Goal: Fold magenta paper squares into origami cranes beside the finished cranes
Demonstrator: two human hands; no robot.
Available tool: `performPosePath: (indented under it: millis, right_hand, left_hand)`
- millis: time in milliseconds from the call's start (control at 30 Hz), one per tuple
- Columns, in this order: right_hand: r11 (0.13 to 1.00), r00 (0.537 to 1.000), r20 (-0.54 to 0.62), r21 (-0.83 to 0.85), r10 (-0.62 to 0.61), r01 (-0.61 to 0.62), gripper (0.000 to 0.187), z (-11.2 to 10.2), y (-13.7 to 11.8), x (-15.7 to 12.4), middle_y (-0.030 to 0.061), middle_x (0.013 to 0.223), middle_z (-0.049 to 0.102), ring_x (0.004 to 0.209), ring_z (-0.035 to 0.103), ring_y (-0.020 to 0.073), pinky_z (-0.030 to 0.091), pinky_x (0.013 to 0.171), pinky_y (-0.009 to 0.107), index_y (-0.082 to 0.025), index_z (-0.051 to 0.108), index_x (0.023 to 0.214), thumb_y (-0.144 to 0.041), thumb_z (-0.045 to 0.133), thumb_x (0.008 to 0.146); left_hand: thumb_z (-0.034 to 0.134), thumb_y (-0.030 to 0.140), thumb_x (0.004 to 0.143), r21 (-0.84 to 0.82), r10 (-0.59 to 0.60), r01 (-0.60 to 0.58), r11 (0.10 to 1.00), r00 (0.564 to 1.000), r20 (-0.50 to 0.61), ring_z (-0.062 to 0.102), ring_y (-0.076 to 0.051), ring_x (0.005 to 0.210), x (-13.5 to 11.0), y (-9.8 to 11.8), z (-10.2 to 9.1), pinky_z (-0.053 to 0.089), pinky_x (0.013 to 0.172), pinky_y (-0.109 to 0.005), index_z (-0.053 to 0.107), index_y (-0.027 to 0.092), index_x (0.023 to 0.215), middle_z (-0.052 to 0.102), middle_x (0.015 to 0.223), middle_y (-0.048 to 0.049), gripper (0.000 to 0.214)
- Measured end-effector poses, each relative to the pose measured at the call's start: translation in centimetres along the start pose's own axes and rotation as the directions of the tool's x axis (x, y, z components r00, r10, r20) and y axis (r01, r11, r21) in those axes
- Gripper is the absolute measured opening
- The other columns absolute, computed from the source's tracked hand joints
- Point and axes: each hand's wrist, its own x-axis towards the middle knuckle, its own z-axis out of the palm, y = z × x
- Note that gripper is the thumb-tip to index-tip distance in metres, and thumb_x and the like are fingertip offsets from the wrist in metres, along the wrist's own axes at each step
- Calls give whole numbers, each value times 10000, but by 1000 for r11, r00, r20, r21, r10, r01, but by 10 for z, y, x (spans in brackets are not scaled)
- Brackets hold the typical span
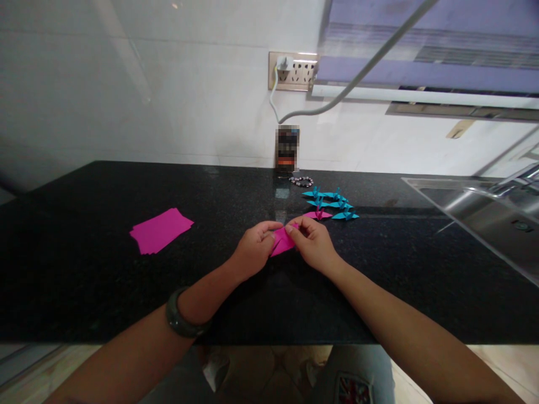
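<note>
Between my two hands is a partly folded piece of pink origami paper (283, 242), held just above the dark counter. My left hand (255, 248) pinches its left side, thumb on top. On its upper right edge, my right hand (315, 242) closes with thumb and fingers; the fingertips partly hide the paper. Just beyond my right hand sit a pink paper crane (318, 215) and several blue paper cranes (345, 215) in close rows. A stack of pink paper sheets (162, 231) lies off to the left, slightly fanned.
A black stone counter (105, 292) runs along a white wall. At the back stand a phone (287, 148) against the wall and a beaded bracelet (302, 182). To the right is a steel sink (497, 216). A grey cable (357, 78) hangs near the socket panel (293, 71).
</note>
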Motion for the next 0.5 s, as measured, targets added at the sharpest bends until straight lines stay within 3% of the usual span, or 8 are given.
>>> performPosePath:
  millis: [200, 500]
  right_hand:
    - [1000, 1000, -16, -4, -5, 5, 168, 0, 0, 0, -12, 595, 519, 527, 455, 102, 365, 495, 221, -166, 580, 773, -318, 508, 774]
    - [987, 993, 51, 120, 105, -111, 184, 5, -5, -2, -6, 593, 566, 482, 464, 93, 360, 444, 211, -159, 599, 729, -339, 604, 690]
  left_hand:
    - [492, 275, 763, -53, -33, 34, 998, 999, 19, 538, -115, 527, -1, 5, 1, 407, 496, -224, 547, 130, 1060, 616, 648, -19, 336]
    - [522, 318, 758, 118, 85, -83, 989, 996, -10, 591, -153, 645, -4, 6, 0, 434, 558, -240, 570, 149, 1015, 657, 740, -45, 311]
